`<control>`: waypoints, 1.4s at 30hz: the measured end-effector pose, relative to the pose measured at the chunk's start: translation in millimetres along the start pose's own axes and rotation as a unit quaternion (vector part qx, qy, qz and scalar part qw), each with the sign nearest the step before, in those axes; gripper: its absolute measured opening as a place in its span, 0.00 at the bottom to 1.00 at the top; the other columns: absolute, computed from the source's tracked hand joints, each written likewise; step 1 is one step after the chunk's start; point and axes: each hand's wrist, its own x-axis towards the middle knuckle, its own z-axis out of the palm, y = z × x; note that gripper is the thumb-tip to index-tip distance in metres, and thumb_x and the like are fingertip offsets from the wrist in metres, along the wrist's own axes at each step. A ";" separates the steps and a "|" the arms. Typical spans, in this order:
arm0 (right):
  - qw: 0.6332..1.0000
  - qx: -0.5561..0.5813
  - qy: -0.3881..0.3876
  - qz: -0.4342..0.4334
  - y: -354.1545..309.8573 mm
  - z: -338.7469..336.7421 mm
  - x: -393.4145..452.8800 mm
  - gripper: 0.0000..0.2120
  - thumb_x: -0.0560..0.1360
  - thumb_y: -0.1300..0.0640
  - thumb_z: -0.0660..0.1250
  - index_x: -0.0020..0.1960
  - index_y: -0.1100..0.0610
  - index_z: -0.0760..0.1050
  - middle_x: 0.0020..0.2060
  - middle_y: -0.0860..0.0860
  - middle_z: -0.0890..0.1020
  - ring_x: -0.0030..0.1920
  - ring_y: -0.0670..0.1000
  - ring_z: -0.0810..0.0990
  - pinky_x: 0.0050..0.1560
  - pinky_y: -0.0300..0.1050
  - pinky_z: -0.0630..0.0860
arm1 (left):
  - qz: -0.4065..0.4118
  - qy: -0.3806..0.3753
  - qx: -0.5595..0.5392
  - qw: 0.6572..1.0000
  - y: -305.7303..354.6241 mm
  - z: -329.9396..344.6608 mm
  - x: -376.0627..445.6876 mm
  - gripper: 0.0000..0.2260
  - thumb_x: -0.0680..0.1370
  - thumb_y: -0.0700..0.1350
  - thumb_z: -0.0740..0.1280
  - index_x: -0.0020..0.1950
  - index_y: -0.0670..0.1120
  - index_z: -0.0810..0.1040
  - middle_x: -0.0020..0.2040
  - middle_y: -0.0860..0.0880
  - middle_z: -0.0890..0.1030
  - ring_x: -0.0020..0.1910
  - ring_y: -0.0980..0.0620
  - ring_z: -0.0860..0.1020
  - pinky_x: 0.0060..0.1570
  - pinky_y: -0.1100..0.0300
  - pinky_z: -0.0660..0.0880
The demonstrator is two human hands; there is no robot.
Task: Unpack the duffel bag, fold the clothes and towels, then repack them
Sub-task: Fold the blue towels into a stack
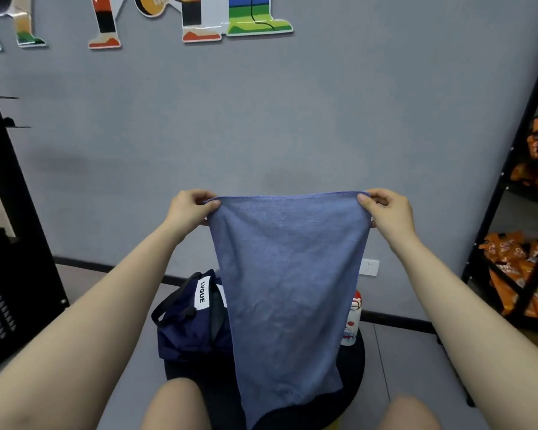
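Note:
A blue towel [288,290] hangs spread out in front of me, held up by its top edge. My left hand [190,209] pinches the top left corner and my right hand [389,211] pinches the top right corner. Behind the towel, a navy duffel bag [188,324] with a white "LVQUE" label sits on a round black stool [353,364]. The towel hides most of the bag's right side.
A white and red bottle [353,321] stands on the stool right of the towel. A black shelf with orange packets [522,268] stands at the right, a dark rack [10,243] at the left. My knees [174,405] show at the bottom. A grey wall is behind.

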 end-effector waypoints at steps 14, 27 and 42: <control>0.992 -0.081 -0.042 0.089 95.4 48.8 29.6 0.01 0.75 0.58 0.68 0.45 0.54 0.78 0.36 0.46 0.78 0.47 0.56 0.80 0.53 0.60 0.78 | -0.095 -0.009 0.060 0.994 -68.8 55.1 41.9 0.07 0.76 0.36 0.67 0.52 0.41 0.81 0.47 0.44 0.80 0.47 0.47 0.77 0.57 0.48 0.76; 0.966 -0.163 -0.107 0.169 202.7 81.9 -8.9 0.06 0.76 0.60 0.66 0.52 0.59 0.80 0.43 0.56 0.82 0.48 0.57 0.81 0.54 0.56 0.78 | -0.149 -0.059 0.129 0.979 -160.8 110.7 -2.9 0.08 0.76 0.36 0.65 0.51 0.42 0.82 0.44 0.48 0.80 0.45 0.52 0.75 0.44 0.63 0.68; 0.889 -0.261 -0.242 0.287 290.4 71.8 -154.6 0.06 0.76 0.60 0.68 0.51 0.59 0.81 0.43 0.54 0.82 0.48 0.54 0.80 0.48 0.42 0.74 | -0.232 -0.206 0.191 0.931 -261.8 156.7 -130.0 0.07 0.77 0.35 0.64 0.49 0.40 0.82 0.48 0.44 0.83 0.48 0.49 0.79 0.45 0.63 0.70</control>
